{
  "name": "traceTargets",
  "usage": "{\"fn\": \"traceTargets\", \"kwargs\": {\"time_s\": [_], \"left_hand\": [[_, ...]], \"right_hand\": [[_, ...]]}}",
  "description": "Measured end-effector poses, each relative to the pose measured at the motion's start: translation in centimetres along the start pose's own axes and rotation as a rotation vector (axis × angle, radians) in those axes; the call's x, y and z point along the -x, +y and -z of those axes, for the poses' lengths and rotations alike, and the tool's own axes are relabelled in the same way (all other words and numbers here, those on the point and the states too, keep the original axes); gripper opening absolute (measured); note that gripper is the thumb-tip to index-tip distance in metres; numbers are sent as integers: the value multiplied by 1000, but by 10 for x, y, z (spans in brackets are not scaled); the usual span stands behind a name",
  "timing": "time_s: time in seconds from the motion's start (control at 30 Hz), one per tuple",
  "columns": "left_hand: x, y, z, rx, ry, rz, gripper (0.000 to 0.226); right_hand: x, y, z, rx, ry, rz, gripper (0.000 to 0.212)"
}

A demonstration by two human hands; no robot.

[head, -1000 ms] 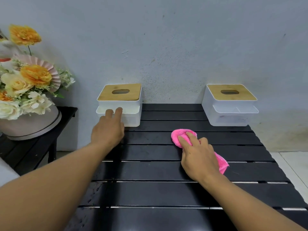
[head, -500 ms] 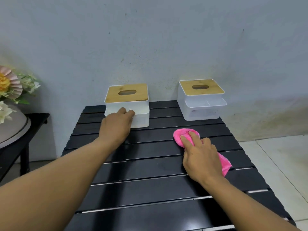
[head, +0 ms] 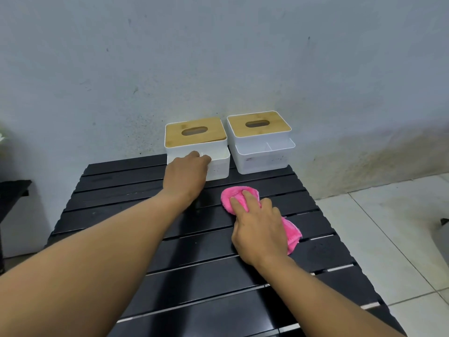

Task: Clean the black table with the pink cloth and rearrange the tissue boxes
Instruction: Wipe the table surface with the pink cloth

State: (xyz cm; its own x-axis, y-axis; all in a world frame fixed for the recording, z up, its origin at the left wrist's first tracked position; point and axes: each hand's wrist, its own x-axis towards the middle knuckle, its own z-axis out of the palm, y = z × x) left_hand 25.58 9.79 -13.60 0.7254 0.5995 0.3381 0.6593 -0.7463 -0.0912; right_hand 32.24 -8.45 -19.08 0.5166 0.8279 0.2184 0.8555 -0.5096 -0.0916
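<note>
- A pale blue-grey painted plaster wall (head: 218, 57) fills the upper half of the view, marked with dark specks and small scuffs.
- A yellowish-brown stained band (head: 364, 164) runs along the wall's foot at the right.
- A floor of pale glossy square tiles (head: 388, 229) with dark grout lines lies to the right.
- A black slatted table (head: 206, 283) stands against the wall.
- A second low black side table (head: 12, 190) shows at the left edge.
- The light is soft and even.

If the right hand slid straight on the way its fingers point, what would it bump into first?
Probably the left tissue box, near its front right corner; the right hand, pressing the pink cloth, points there. The angle is hard to judge.
</note>
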Motion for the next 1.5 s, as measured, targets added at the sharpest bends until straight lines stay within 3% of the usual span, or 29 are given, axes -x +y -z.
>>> {"fn": "traceTargets", "kwargs": {"time_s": [0.57,0.7,0.8,1.07,1.2,1.5], "left_hand": [[-9,14,-4,-28,-13,-31,25],[4,5,1,79,64,-51,35],[21,-20,2,114,120,-93,29],[97,-156,-11,118,-224,198,50],[124,-193,-8,149,-182,299,56],[159,-206,-25,359,-167,509,59]], "right_hand": [[1,0,-1,-8,12,-1,43],[1,2,0,5,17,9,45],[0,3,-1,15,25,16,44],[-2,5,0,60,1,11,42],[-4,-22,0,-5,30,91,38],[-69,-177,-9,-128,3,303,42]]}}
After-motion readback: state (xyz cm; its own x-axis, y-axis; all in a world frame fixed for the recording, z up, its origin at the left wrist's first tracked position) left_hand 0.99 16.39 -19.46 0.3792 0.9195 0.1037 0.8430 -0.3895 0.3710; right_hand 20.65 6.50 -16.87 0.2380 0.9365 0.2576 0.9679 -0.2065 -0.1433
